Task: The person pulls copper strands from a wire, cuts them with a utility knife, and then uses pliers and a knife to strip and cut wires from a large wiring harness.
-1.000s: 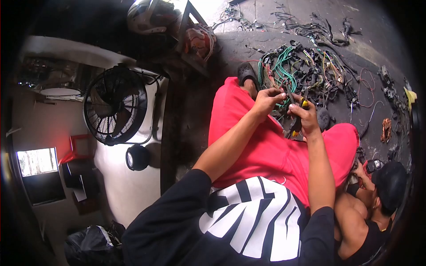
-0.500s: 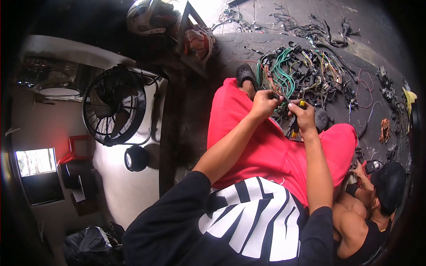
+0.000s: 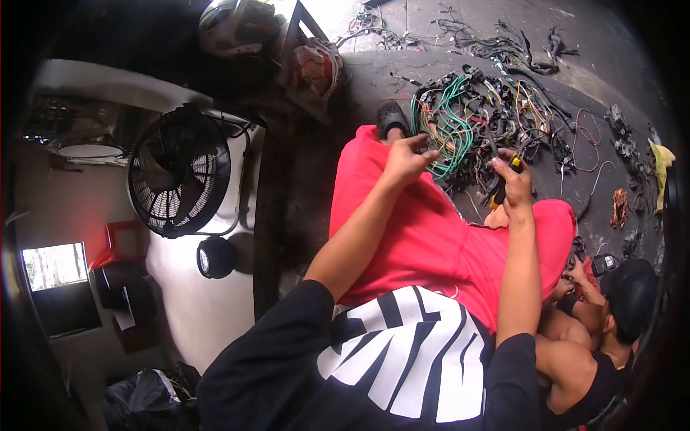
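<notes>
Large white letters are printed on the black shirt [image 3: 402, 359], but they are seen upside down and cut off, so no word can be read; no other brand or label can be made out.

In the head view, the left hand [image 3: 406, 159] is raised above the red shorts [image 3: 431, 237], its fingers loosely curled and pinched at the tips; whether a wire is caught between them cannot be told. The right hand [image 3: 514, 188] is clenched around a tool [image 3: 501, 188] with a yellow and black handle, held just over the right knee. The wire heap [image 3: 489, 115] lies on the dark floor [image 3: 604, 65] just beyond both hands, a tangle of green, yellow, red and black strands with black connectors; the green strands are nearest the left hand. A black shoe [image 3: 392, 115] is seen at the heap's near edge.

To the left, a black fan [image 3: 180, 172] stands against a white surface, with a small round lamp [image 3: 214, 257] below it. A helmet [image 3: 233, 27] rests at the top edge. At the lower right, another person in a black cap [image 3: 632, 291] sits close beside the right arm, with hands [image 3: 575, 273] near a small red and black thing. Loose wire scraps [image 3: 622, 208] are scattered along the right side.
</notes>
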Available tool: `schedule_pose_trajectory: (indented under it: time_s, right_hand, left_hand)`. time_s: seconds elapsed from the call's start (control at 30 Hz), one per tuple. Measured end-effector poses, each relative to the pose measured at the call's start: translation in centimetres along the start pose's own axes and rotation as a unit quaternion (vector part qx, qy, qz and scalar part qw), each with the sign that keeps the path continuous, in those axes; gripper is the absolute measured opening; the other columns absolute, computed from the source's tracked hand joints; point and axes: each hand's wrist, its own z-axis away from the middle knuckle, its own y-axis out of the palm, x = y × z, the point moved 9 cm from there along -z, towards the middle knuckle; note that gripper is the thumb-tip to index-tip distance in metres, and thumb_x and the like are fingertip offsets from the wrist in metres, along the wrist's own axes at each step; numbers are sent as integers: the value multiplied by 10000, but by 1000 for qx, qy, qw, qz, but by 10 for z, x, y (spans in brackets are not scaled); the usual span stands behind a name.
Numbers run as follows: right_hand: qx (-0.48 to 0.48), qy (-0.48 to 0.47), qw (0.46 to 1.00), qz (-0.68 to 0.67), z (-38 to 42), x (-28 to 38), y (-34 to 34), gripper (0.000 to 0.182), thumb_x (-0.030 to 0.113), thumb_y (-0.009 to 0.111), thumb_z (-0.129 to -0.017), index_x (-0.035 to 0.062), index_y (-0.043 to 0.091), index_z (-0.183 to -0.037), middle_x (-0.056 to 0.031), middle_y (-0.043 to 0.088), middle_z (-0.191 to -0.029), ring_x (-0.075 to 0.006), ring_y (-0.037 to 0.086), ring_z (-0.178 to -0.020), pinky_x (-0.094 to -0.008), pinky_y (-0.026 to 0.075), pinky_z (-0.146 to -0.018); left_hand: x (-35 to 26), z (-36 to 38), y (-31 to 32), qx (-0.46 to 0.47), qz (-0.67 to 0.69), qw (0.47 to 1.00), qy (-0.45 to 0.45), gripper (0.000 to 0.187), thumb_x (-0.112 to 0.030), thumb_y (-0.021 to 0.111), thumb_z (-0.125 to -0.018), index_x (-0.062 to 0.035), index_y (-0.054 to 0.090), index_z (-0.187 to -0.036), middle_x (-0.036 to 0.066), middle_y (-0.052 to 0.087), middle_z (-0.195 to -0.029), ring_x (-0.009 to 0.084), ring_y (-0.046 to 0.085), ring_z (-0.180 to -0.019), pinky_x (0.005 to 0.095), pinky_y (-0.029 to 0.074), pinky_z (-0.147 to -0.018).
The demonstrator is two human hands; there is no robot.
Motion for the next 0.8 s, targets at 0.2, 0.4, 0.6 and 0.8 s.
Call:
schedule_pose_trajectory:
  time_s: [0.2, 0.4, 0.6, 0.8]
  right_hand:
    - [35, 11, 999, -9, 13, 11, 23, 235, -3, 672, -731, 28, 614, -957, -32, 625, -848, -117, 596, -772, -228, 463, -712]
    - [15, -10, 998, 54, 14, 11, 24, 213, -3, 689, -709, 38, 628, -909, 15, 596, -782, -79, 544, -704, -211, 440, -650]
    - [-31, -129, 970, 203, 11, 10, 27, 168, 27, 711, -694, 24, 577, -795, 22, 547, -678, -50, 480, -622, -213, 409, -571]
    - [34, -135, 958, 252, 21, 12, 57, 207, 18, 728, -670, 28, 557, -786, 16, 551, -671, -54, 478, -609, -219, 417, -555]
  left_hand:
    - [1, 3, 33, 87, -153, 980, -92, 362, -324, 607, -844, 24, 664, -925, 172, 662, -757, 170, 623, -687, 316, 480, -667]
    - [5, 2, 41, 86, -57, 995, 11, 346, -214, 650, -802, 55, 620, -1018, 188, 654, -909, 206, 637, -814, 328, 504, -716]
    - [-4, 3, 48, 95, 85, 992, -8, 441, -150, 676, -793, 75, 539, -1146, 152, 639, -985, 182, 608, -882, 293, 491, -775]
    - [-13, 11, 51, 101, 266, 957, -61, 320, -164, 675, -805, 50, 591, -1026, 98, 641, -880, 132, 589, -748, 256, 485, -677]
